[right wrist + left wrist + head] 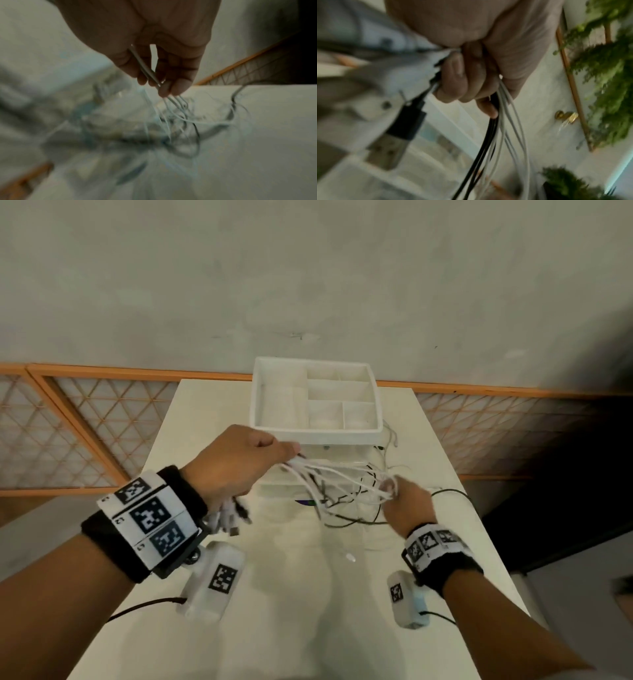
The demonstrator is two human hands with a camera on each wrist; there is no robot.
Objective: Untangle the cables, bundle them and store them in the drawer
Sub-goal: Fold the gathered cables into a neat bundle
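Several white and black cables (337, 479) stretch between my two hands above the white table (281, 594). My left hand (239, 463) grips one end of the bunch in a fist, and plug ends (229, 520) dangle below the wrist. In the left wrist view the fingers (462, 75) curl round the cables (498, 135), and a black USB plug (397, 136) hangs beside them. My right hand (402, 498) pinches the white strands at the other side. The right wrist view shows its fingertips (171, 86) closed on thin cables (171, 108). Loose loops trail onto the table.
A white drawer unit (318, 440) stands at the table's far end, with a divided organiser tray (315, 431) on top. A black cable (452, 493) loops toward the table's right edge. An orange-framed lattice screen (85, 422) runs behind the table.
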